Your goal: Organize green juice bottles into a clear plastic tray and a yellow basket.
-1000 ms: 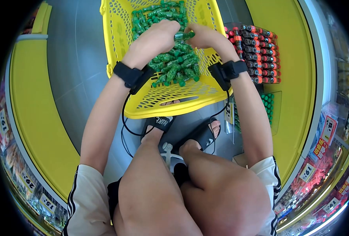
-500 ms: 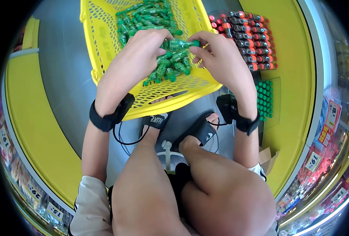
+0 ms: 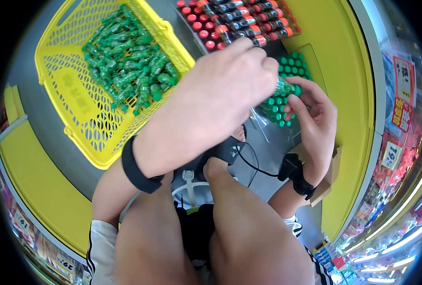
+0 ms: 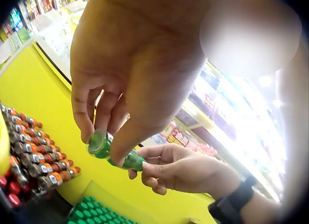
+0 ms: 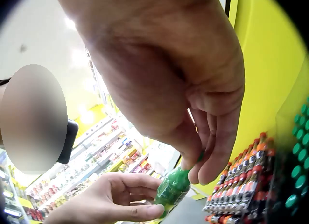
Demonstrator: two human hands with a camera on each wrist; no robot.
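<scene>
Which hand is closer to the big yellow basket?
Left. The left hand is just beside a corner of the yellow plastic mesh basket; the right hand is farther off, beyond the small green bottle both grip.

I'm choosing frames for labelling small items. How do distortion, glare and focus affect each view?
Head view: strong fisheye with dark round corners and bowed shelf edges, but the small green bottle pinched between the left hand and right hand is readable. Left wrist view: the bottle is fairly sharp, and the store lights behind are blown out. Right wrist view: the near hand is shadowed and soft, with ceiling glare behind.
</scene>
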